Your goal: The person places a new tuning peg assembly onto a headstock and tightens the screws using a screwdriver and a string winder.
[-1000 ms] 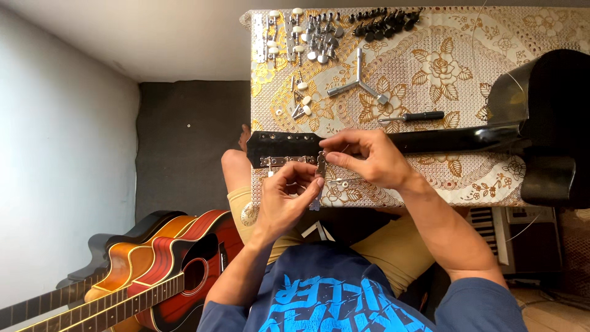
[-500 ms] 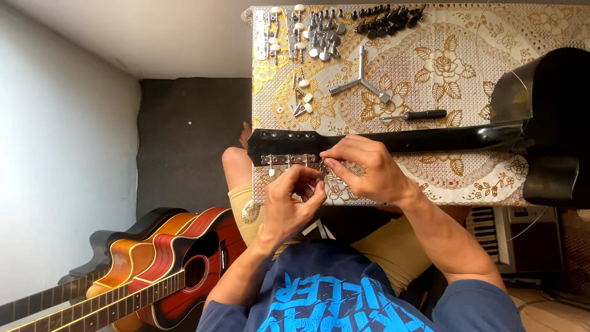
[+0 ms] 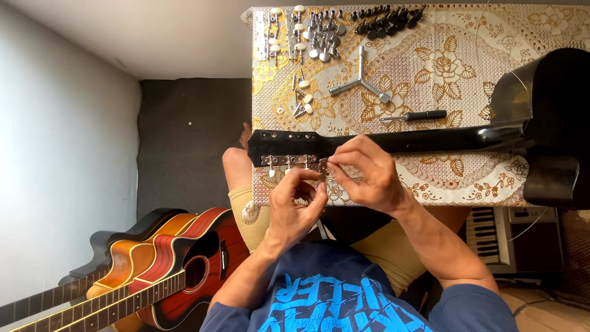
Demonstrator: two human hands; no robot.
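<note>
Both hands have dropped slightly below the black guitar headstock, which lies on the flowered tablecloth. The left hand and right hand pinch together on one tuner strip with three pegs. Two guitars lean nearby.

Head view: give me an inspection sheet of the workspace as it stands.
Surface: table under a gold floral cloth.
Job's things: black guitar neck lying across it; tuner strip at the headstock's near edge.
Clutter: loose tuners, black pegs, three-arm wrench, screwdriver.
Hands: left hand and right hand pinch at the strip's end.
Cables: nothing seen.
Surroundings: red guitars, keyboard.
</note>
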